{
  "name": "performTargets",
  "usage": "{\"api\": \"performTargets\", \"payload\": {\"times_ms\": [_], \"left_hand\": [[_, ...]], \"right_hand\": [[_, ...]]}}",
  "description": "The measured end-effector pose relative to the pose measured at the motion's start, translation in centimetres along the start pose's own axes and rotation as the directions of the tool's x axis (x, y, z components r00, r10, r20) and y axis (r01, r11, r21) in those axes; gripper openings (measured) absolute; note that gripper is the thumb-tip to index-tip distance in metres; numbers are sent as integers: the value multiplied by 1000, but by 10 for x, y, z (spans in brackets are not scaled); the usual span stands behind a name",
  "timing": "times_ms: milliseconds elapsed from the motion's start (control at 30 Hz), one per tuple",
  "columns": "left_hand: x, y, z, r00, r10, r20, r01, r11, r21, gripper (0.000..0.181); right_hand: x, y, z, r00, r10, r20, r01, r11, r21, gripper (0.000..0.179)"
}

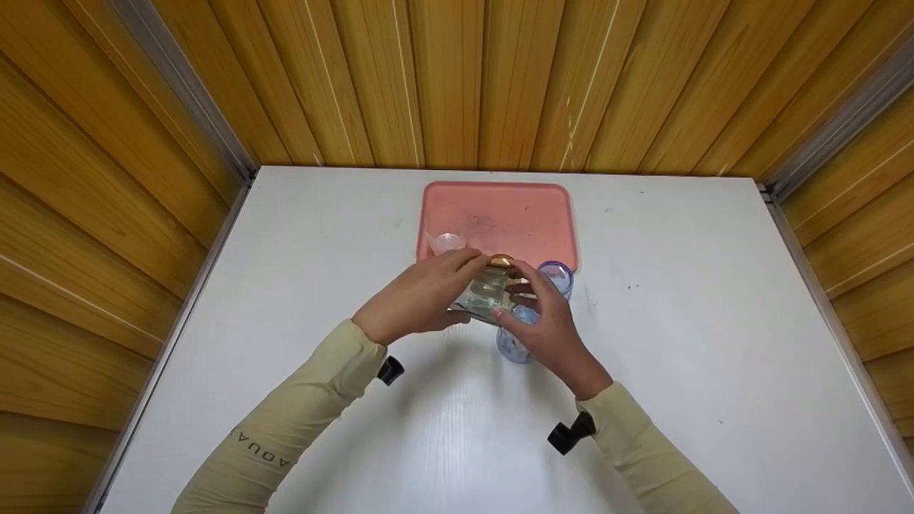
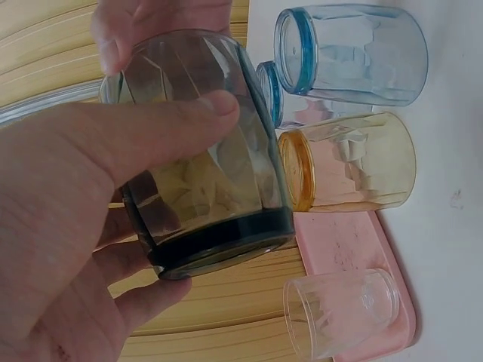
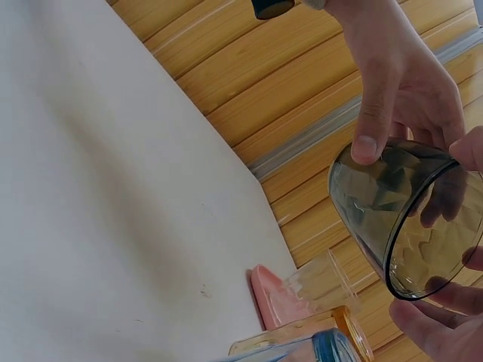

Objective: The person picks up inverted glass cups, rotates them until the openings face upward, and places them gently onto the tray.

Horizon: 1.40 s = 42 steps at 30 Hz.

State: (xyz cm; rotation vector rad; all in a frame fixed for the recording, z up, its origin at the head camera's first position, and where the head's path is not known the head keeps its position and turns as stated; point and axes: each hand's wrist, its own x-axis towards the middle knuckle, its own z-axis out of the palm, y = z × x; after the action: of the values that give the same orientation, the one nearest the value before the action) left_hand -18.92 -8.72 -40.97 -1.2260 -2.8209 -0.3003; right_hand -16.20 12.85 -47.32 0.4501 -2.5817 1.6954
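Note:
Both hands hold a smoky grey faceted glass cup (image 1: 485, 294), tilted on its side above the table. My left hand (image 1: 421, 296) grips its body, the thumb lying across the glass in the left wrist view. At the other end, my right hand (image 1: 546, 321) holds the cup near its dark rim, thumb and fingertips spread around the mouth in the right wrist view. Close by stand an amber cup (image 2: 347, 162), a light blue cup (image 2: 362, 54) and a cup with a blue-purple rim (image 1: 555, 277). The hands partly hide these in the head view.
A pink tray (image 1: 500, 207) lies toward the back of the white table (image 1: 671, 285). A clear cup (image 2: 343, 311) stands at the tray's front left. Yellow wood-slat walls (image 1: 457, 78) enclose the back and both sides.

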Motion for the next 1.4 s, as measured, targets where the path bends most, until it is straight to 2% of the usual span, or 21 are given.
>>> {"api": "performTargets", "payload": {"times_ms": [200,533,833,1167,1400], "left_hand": [[2,3,0,1000,-11,-8,11,1000,-25,100],[8,9,1,997,41,-65,-40,999,13,98],[11,11,2,997,44,-56,-42,998,38,96],[16,16,4,997,65,-47,-62,996,63,95],[19,19,5,997,60,-54,-56,995,78,94]], "right_hand": [[1,-1,1,1000,11,-9,-11,1000,0,71],[1,-4,5,999,-12,-51,9,998,-68,74],[1,-9,6,997,21,-73,-26,997,-74,75],[0,-13,7,996,29,-85,-36,996,-84,70],[0,-14,8,995,33,-97,-44,992,-118,74]]}}
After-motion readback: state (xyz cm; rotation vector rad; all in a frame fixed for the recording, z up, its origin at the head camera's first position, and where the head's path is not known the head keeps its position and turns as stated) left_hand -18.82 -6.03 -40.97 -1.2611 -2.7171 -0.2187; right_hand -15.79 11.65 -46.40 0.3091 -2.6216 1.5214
